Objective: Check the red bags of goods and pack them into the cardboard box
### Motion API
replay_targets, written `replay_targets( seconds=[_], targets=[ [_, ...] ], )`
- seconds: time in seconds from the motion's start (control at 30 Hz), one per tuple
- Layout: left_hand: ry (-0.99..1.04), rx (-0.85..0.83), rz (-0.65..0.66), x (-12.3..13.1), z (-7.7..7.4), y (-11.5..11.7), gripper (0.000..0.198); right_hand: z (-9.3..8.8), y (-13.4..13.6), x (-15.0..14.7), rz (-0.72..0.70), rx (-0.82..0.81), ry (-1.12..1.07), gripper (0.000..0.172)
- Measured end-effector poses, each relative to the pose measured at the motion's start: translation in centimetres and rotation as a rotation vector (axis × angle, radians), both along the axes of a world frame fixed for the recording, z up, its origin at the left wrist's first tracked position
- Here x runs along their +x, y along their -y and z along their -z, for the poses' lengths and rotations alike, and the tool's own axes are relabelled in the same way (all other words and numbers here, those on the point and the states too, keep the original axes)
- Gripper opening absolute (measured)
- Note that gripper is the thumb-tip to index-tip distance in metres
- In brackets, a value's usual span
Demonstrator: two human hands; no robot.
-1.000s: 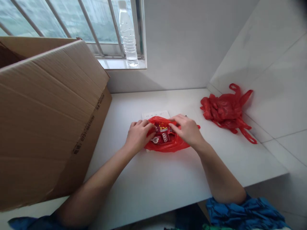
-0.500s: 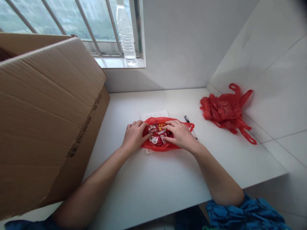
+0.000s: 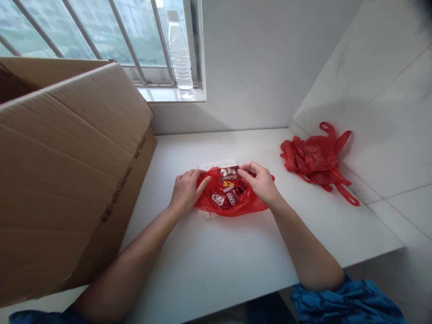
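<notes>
A red plastic bag [image 3: 249,203] lies opened out on the white table, with dark-red printed snack packets [image 3: 223,199] showing in its mouth. My left hand [image 3: 185,192] is at the bag's left rim, thumb and fingers closed on the plastic. Between the thumb and fingertips of my right hand [image 3: 260,181] is the right end of one small dark-red snack packet [image 3: 228,173], raised at the far side of the opening. A sheet of white paper [image 3: 218,163] sticks out from under the bag.
At left stands a large open cardboard box [image 3: 67,171]. A second red plastic bag [image 3: 312,155], crumpled, lies at right by the tiled wall. A clear bottle [image 3: 181,63] stands on the sill of the barred window. The table's front edge [image 3: 236,307] runs near my body.
My right hand has moved up and slightly right, lifting one packet toward the bag's far rim. My left hand has drawn back a little from the packets to the bag's edge.
</notes>
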State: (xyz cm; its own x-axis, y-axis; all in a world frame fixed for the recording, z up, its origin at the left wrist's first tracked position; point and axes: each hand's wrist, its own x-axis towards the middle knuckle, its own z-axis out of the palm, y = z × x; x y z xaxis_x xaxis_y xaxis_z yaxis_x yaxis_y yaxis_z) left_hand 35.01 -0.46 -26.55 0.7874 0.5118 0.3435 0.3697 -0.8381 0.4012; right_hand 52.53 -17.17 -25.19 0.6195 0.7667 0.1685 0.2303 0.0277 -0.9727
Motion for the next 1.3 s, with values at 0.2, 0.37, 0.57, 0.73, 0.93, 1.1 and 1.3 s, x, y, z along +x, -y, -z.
replay_targets(
  seconds=[0.2, 0.37, 0.57, 0.73, 0.93, 1.1, 1.3],
  targets=[
    [0.222, -0.005, 0.119, 0.0, -1.2, 1.4, 0.021, -0.5, 0.0, -0.2, -0.049, 0.055, -0.138, 0.030],
    [0.372, -0.045, 0.186, 0.0, -2.0, 3.0, 0.011, 0.1, -0.6, -1.3, -0.089, 0.028, -0.125, 0.032],
    [0.446, 0.317, 0.235, -0.2, -1.3, 2.9, 0.013, -0.4, -0.5, -2.4, -0.250, -0.019, -0.335, 0.051],
    [0.430, 0.336, 0.265, 0.0, -0.6, 2.8, 0.023, -0.9, -0.2, -2.7, -0.334, 0.035, -0.305, 0.045],
    [0.474, -0.294, 0.204, 0.2, -1.0, 3.3, 0.030, -1.0, 0.1, -2.6, -0.327, 0.021, -0.145, 0.043],
    [0.398, -0.644, 0.272, 0.4, -0.9, 3.3, 0.040, -1.0, 0.1, -2.8, -0.341, 0.030, -0.104, 0.035],
    [0.339, -0.383, 0.295, 0.3, -0.8, 2.8, 0.035, -0.3, -0.1, -2.3, -0.278, -0.048, -0.044, 0.024]
  ],
)
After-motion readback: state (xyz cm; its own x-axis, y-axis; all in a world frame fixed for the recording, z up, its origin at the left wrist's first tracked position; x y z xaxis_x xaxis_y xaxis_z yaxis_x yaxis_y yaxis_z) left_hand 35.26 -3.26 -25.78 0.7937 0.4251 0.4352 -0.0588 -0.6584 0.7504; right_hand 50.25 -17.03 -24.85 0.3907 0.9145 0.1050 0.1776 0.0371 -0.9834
